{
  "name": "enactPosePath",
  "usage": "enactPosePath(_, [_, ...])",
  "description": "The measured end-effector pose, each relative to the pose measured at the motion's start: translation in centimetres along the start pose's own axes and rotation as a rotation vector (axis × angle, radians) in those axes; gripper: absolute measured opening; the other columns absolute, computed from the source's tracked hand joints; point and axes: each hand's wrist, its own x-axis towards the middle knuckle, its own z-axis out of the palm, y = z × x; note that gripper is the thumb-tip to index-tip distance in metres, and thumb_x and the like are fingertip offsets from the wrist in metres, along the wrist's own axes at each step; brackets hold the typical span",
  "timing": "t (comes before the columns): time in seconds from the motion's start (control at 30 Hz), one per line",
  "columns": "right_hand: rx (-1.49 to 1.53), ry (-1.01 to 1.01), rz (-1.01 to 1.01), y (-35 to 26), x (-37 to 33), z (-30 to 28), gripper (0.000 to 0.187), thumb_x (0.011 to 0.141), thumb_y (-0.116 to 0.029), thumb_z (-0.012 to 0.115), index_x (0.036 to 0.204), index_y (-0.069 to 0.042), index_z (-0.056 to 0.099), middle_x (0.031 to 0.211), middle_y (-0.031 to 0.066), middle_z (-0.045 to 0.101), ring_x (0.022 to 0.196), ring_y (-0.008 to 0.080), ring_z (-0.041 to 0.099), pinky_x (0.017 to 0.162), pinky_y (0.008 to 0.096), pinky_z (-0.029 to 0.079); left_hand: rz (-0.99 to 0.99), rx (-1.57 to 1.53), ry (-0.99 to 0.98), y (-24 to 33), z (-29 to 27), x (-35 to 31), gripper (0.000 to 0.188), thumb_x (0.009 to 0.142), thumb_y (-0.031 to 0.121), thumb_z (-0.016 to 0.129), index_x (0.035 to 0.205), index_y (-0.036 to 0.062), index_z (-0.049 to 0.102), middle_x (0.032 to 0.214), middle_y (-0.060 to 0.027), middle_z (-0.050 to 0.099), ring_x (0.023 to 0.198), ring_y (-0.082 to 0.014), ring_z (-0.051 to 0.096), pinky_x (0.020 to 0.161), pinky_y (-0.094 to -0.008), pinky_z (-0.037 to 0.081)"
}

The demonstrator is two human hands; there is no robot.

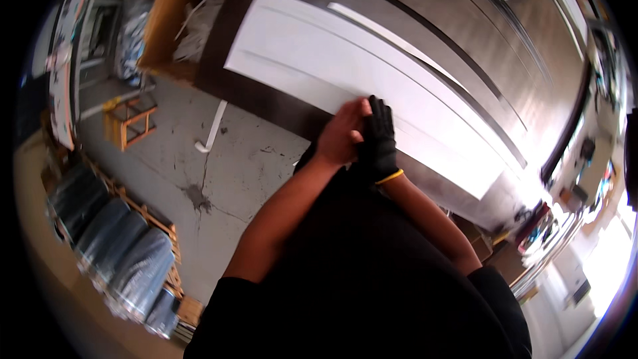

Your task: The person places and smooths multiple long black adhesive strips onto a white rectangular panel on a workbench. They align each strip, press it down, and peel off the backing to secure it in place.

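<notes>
Left hand (pixel 337 136) meets gloved right hand (pixel 379 136) at the tabletop's (pixel 266 96) near edge: right grip uncurled, left, I can't tell; reaching the white sheet (pixel 319 50) means parting them.

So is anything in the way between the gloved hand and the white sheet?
Nothing I can see. The left hand is beside the gloved right hand, not between it and the sheet.
</notes>
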Motion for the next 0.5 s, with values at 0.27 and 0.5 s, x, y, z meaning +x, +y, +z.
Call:
enactPosePath(0.27, [-0.182, 0.032, 0.060, 9.0, -10.8, -8.7, 0.087, 0.098, -0.039, 0.081, 0.168, -0.004, 0.044, 0.170, 0.0247, 0.049, 0.159, 0.0470, 0.044, 0.136, 0.0563, 0.030, 0.028, 0.325, -0.081, 2.2, 0.0, 0.7, 0.071, 0.106, 0.028, 0.068, 0.167, -0.0013, 0.047, 0.173, -0.0228, 0.048, 0.161, -0.0433, 0.044, 0.133, -0.0561, 0.036])
enactPosePath(0.5, [-0.264, 0.190, 0.292, 18.2, -22.9, -18.7, 0.086, 0.094, -0.019, 0.082, 0.169, -0.004, 0.043, 0.172, 0.0241, 0.047, 0.162, 0.0463, 0.040, 0.138, 0.0564, 0.026, 0.025, 0.399, -0.112, 2.6, 0.6, 0.4, 0.073, 0.106, 0.028, 0.063, 0.170, -0.0008, 0.042, 0.176, -0.0250, 0.043, 0.164, -0.0452, 0.040, 0.135, -0.0569, 0.031])
